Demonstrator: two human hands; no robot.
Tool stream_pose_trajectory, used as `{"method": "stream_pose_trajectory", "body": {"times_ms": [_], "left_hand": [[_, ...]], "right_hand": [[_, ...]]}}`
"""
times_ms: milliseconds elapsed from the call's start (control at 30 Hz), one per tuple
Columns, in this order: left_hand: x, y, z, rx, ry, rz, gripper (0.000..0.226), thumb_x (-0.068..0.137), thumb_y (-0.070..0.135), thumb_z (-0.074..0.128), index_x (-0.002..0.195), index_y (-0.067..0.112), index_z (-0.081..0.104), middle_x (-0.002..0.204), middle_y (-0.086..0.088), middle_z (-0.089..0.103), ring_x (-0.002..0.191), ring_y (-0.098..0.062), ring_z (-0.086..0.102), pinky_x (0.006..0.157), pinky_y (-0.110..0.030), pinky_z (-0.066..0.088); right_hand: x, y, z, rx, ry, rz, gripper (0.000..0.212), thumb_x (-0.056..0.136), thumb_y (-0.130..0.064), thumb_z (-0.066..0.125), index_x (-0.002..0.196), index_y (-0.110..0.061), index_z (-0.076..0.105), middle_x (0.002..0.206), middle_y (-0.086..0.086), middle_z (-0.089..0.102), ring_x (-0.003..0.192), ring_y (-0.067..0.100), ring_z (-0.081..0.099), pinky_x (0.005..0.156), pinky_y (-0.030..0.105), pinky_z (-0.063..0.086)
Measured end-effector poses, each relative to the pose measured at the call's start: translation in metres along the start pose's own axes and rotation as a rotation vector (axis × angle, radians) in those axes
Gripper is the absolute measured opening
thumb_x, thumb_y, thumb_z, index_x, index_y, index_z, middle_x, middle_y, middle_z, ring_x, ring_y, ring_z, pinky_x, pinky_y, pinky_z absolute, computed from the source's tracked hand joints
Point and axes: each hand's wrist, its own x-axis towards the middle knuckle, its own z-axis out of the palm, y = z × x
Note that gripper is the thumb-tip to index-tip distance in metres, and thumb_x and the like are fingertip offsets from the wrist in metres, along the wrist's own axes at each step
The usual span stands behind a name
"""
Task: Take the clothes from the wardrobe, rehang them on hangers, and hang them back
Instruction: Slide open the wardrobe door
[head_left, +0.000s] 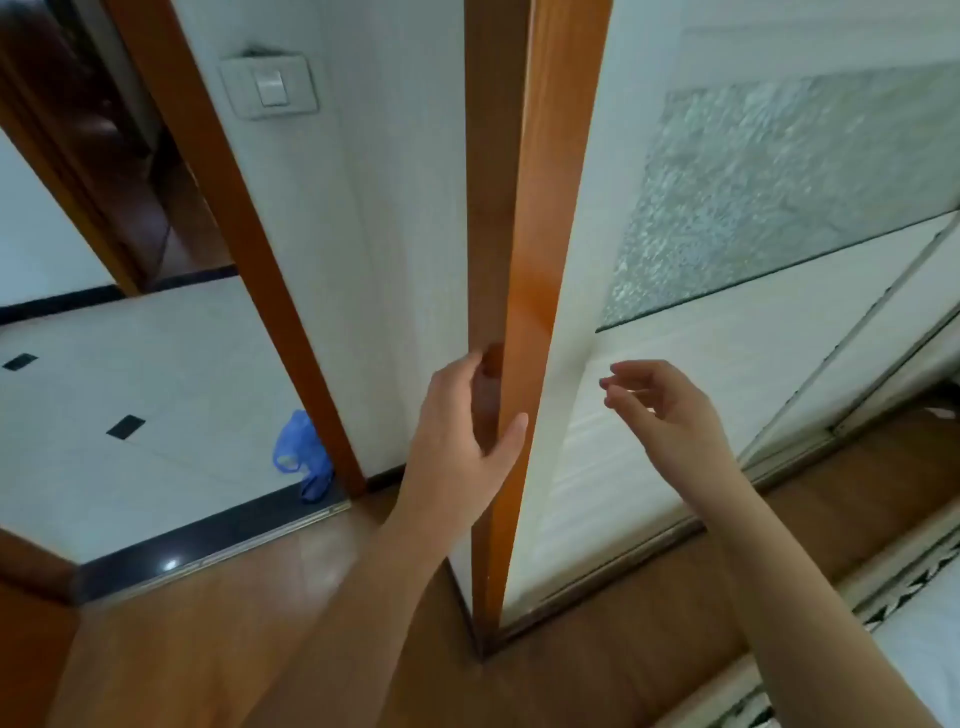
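Left hand (462, 415) and right hand (670, 410): both bare, with slim fingers. Left forearm (363, 597) and right forearm (774, 571): bare skin from each wrist back to the lower edge of view.

Soft, even indoor light, medium bright, no hard shadows. Small glare spot on dark threshold strip (172, 564); warm sheen on wardrobe frame (537, 291). Room past doorway (111, 150) upper left underexposed. Overall slightly soft; fingers (652, 373) of right hand (670, 413) motion-smeared. Wide-angle distortion: door frame (223, 192) and verticals lean, splay toward edges.
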Motion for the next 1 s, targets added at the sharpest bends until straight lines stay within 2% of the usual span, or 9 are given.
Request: {"method": "stream_pose_trajectory", "body": {"times_ms": [33, 100, 233, 333, 400, 500, 667, 800, 1000], "left_hand": [[0.005, 0.005, -0.001, -0.019, 0.056, 0.018, 0.069, 0.078, 0.050, 0.054, 0.137, 0.024, 0.029, 0.140, 0.003, 0.040, 0.127, -0.011, 0.040, 0.106, -0.031, 0.037], [0.016, 0.017, -0.003, -0.021, 0.141, 0.048, 0.073, 0.078, 0.047, 0.060, 0.139, 0.023, 0.026, 0.142, 0.002, 0.038, 0.129, -0.011, 0.038, 0.106, -0.030, 0.035], [0.041, 0.033, -0.008, -0.044, 0.272, 0.120, 0.074, 0.077, 0.044, 0.064, 0.137, 0.021, 0.029, 0.137, 0.000, 0.043, 0.116, 0.002, 0.037, 0.098, -0.015, 0.030], [0.053, 0.040, -0.012, -0.066, 0.361, 0.180, 0.073, 0.075, 0.045, 0.060, 0.137, 0.017, 0.031, 0.134, -0.002, 0.045, 0.112, 0.005, 0.040, 0.092, -0.006, 0.030], [0.057, 0.042, -0.009, -0.070, 0.397, 0.178, 0.076, 0.074, 0.046, 0.060, 0.137, 0.015, 0.031, 0.134, -0.005, 0.045, 0.119, -0.006, 0.043, 0.096, -0.017, 0.039], [0.059, 0.042, -0.003, -0.065, 0.428, 0.176, 0.080, 0.074, 0.051, 0.061, 0.138, 0.012, 0.031, 0.134, -0.007, 0.045, 0.123, -0.018, 0.046, 0.097, -0.035, 0.048], [0.060, 0.039, 0.002, -0.055, 0.446, 0.160, 0.083, 0.073, 0.059, 0.050, 0.138, 0.012, 0.030, 0.135, -0.007, 0.045, 0.124, -0.018, 0.046, 0.096, -0.025, 0.043], [0.061, 0.036, 0.005, -0.038, 0.445, 0.152, 0.080, 0.075, 0.058, 0.049, 0.139, 0.014, 0.029, 0.136, -0.006, 0.044, 0.125, -0.019, 0.045, 0.099, -0.035, 0.046], [0.060, 0.044, 0.005, -0.025, 0.475, 0.134, 0.077, 0.076, 0.058, 0.045, 0.138, 0.016, 0.028, 0.138, -0.010, 0.043, 0.125, -0.023, 0.045, 0.099, -0.038, 0.045]], "right_hand": [[0.004, -0.006, -0.002, -0.014, 0.019, -0.031, 0.016, 0.088, -0.022, 0.058, 0.103, -0.027, 0.054, 0.095, -0.017, 0.063, 0.088, -0.001, 0.060, 0.072, 0.011, 0.046], [0.013, -0.019, -0.004, -0.033, 0.026, -0.084, 0.018, 0.087, -0.025, 0.059, 0.102, -0.028, 0.051, 0.091, -0.022, 0.057, 0.084, -0.005, 0.056, 0.070, 0.009, 0.044], [0.034, -0.041, -0.001, -0.007, 0.025, -0.142, 0.027, 0.082, -0.031, 0.064, 0.102, -0.026, 0.047, 0.096, -0.013, 0.057, 0.087, 0.001, 0.058, 0.079, 0.025, 0.050], [0.051, -0.045, 0.004, -0.005, 0.026, -0.162, 0.039, 0.076, -0.039, 0.069, 0.100, -0.020, 0.045, 0.103, 0.001, 0.058, 0.089, 0.014, 0.059, 0.078, 0.031, 0.053], [0.060, -0.044, 0.007, 0.005, 0.025, -0.142, 0.048, 0.070, -0.044, 0.073, 0.097, -0.018, 0.043, 0.101, 0.007, 0.055, 0.089, 0.020, 0.058, 0.076, 0.034, 0.053], [0.067, -0.040, 0.010, 0.045, 0.024, -0.123, 0.050, 0.063, -0.047, 0.077, 0.087, -0.025, 0.039, 0.095, 0.007, 0.052, 0.083, 0.020, 0.053, 0.066, 0.026, 0.045], [0.074, -0.035, 0.010, 0.066, 0.049, -0.138, 0.049, 0.064, -0.039, 0.079, 0.077, -0.033, 0.032, 0.090, 0.005, 0.048, 0.077, 0.017, 0.047, 0.062, 0.020, 0.036], [0.078, -0.030, 0.004, 0.076, 0.055, -0.121, 0.047, 0.066, -0.033, 0.079, 0.076, -0.031, 0.033, 0.087, 0.003, 0.046, 0.075, 0.017, 0.044, 0.061, 0.021, 0.035], [0.088, -0.022, -0.025, 0.104, 0.047, -0.047, 0.043, 0.069, -0.028, 0.078, 0.077, -0.027, 0.036, 0.082, 0.001, 0.044, 0.071, 0.014, 0.043, 0.063, 0.023, 0.038]]}}
